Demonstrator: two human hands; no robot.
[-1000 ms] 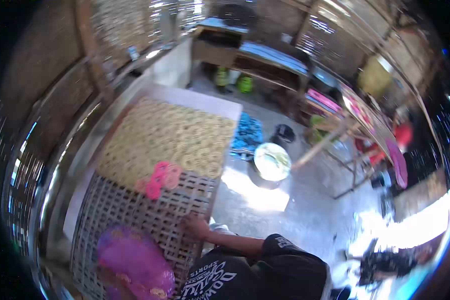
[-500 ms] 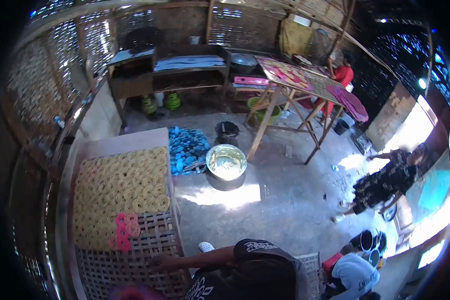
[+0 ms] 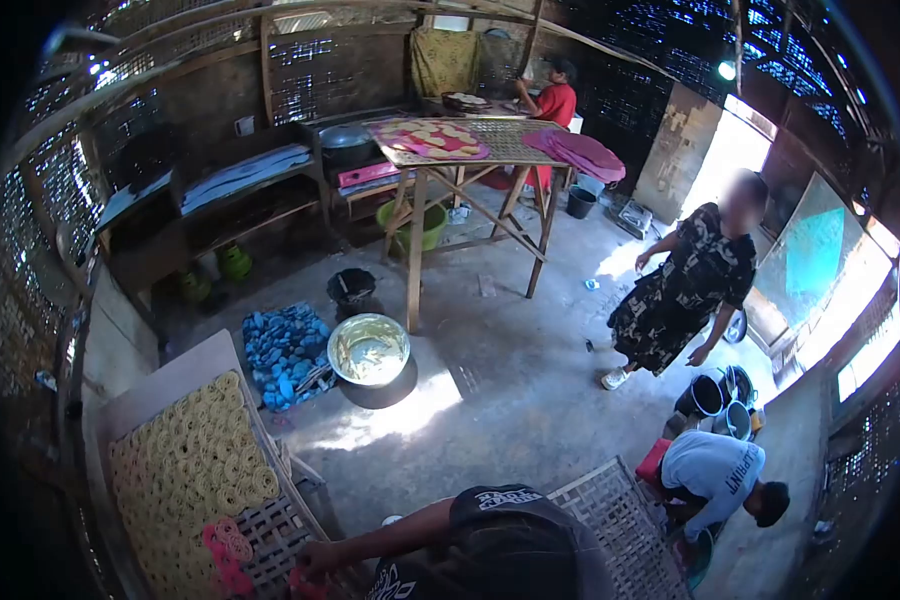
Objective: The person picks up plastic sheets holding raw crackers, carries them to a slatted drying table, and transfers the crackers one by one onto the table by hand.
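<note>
My right hand [image 3: 318, 561] reaches out at the bottom over the woven bamboo rack [image 3: 273, 522]. Its fingers look closed on a pink coiled cracker [image 3: 307, 584], though the grip is dark and partly cut off by the frame's edge. More pink coiled crackers [image 3: 228, 545] lie on the weave to the left of the hand. Beyond them, rows of yellow coiled crackers [image 3: 195, 450] cover the rack. My left hand is out of view.
A basin [image 3: 369, 350] of pale dough stands on the floor beside a blue patterned mat [image 3: 285, 355]. One person in a dark patterned outfit [image 3: 685, 285] stands right; another in a light shirt [image 3: 715, 470] bends near buckets. A person in red [image 3: 555, 103] is behind a high table [image 3: 510, 145].
The view has swung right, so the room slides left. My right hand, earlier above bare weave, now has pink at its fingers. The person in the dark outfit stands more upright.
</note>
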